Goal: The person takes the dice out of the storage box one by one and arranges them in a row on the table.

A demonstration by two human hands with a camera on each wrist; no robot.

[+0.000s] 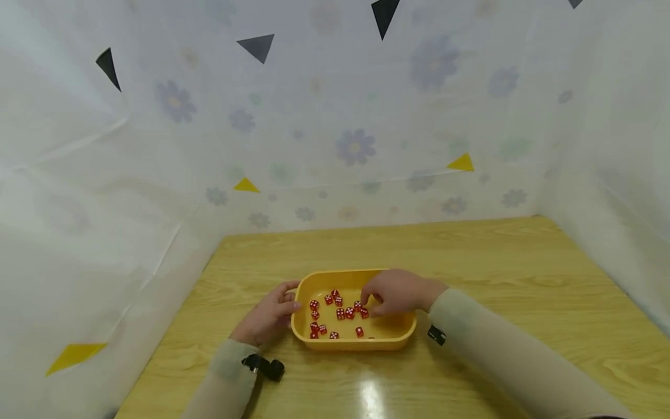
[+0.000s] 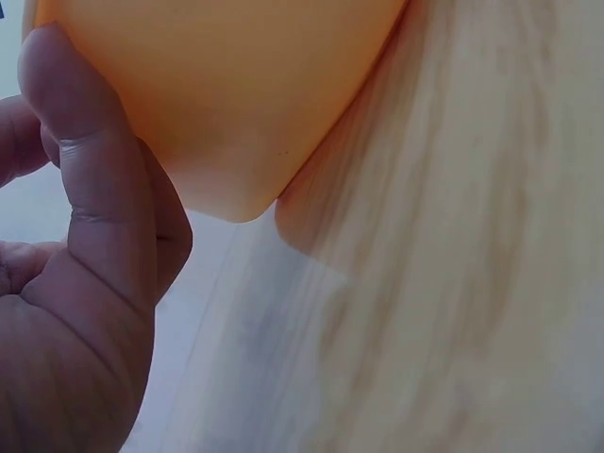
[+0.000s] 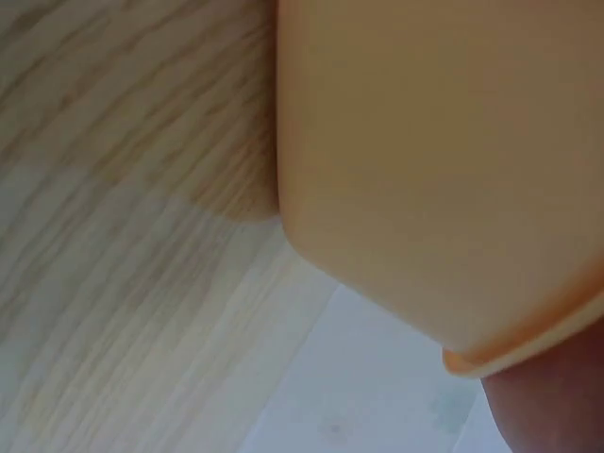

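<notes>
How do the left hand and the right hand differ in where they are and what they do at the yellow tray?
The left hand rests against the yellow tray's outer left wall, away from the red dice. The right hand reaches over the rim into the tray, fingers at the dice. Both wear beige sleeves.

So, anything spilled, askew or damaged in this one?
Nothing stands out. The red dice all lie inside the yellow tray, which sits flat on the wooden table. The left hand touches its end; the right hand reaches in.
</notes>
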